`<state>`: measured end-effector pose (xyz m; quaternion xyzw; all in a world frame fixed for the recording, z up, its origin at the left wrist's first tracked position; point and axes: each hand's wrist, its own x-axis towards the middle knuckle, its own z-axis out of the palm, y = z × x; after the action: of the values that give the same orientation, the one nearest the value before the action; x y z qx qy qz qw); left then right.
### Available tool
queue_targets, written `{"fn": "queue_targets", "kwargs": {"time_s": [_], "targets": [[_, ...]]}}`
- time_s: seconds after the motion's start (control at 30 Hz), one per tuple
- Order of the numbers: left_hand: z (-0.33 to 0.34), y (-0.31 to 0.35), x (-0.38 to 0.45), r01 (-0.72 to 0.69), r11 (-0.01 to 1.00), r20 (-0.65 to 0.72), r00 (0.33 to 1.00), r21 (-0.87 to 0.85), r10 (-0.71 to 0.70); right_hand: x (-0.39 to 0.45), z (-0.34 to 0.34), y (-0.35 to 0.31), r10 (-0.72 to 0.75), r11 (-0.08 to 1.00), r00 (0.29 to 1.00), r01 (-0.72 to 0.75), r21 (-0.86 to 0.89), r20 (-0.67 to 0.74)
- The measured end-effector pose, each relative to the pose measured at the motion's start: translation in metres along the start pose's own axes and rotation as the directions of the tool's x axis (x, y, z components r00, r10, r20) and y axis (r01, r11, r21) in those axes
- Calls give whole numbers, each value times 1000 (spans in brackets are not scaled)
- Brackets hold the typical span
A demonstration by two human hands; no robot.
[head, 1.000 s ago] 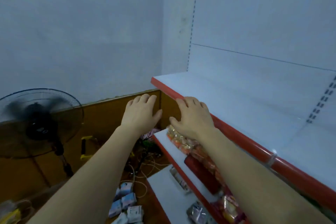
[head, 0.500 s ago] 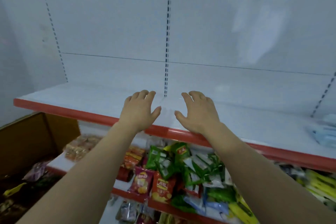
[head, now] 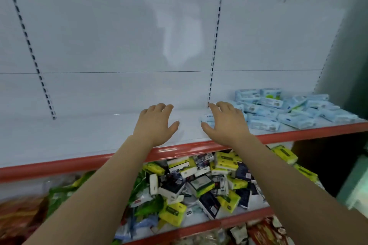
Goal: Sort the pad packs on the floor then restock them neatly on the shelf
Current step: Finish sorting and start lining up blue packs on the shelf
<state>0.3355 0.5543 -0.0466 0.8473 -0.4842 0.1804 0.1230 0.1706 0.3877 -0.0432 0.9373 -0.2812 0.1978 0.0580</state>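
Note:
A white shelf [head: 79, 137] with a red front edge runs across the view. On its right end lies a loose heap of several light blue packs [head: 282, 107]. My left hand [head: 155, 123] hovers palm down over the bare middle of the shelf, fingers spread and holding nothing. My right hand [head: 227, 123] is beside it, also palm down with fingers spread, just above the leftmost blue pack [head: 207, 118], which it partly hides. I cannot tell whether it touches that pack.
The shelf below [head: 249, 210] holds a jumble of yellow, black and white boxes [head: 199, 183] and green bags [head: 65, 193]. Slotted uprights [head: 214, 51] run up the white back panel. A dark gap [head: 328, 165] lies at the right end.
The view has swung right along the shelf, bringing the blue packs into sight. Both hands stay spread and held out, now over the shelf's middle by the packs.

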Motion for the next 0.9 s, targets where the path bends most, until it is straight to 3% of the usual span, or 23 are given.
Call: {"fn": "queue_targets", "kwargs": {"time_s": [0.17, 0.37, 0.57, 0.73, 0.9], "targets": [[28, 55, 50, -118, 992, 56, 991, -43, 120, 1, 4, 76, 92, 994, 994, -88, -65, 62], [68, 90, 115, -150, 986, 197, 967, -75, 163, 41, 16, 131, 96, 990, 985, -80, -116, 143], [107, 95, 178, -163, 979, 451, 870, -124, 202, 101, 31, 146, -24, 989, 955, 66, -133, 294], [118, 83, 207, -154, 966, 545, 801, -209, 246, 145, 44, 148, -72, 989, 921, 115, -91, 383], [122, 76, 219, -115, 977, 598, 776, -181, 202, 182, 60, 143, -79, 995, 848, 103, -15, 524]]}}
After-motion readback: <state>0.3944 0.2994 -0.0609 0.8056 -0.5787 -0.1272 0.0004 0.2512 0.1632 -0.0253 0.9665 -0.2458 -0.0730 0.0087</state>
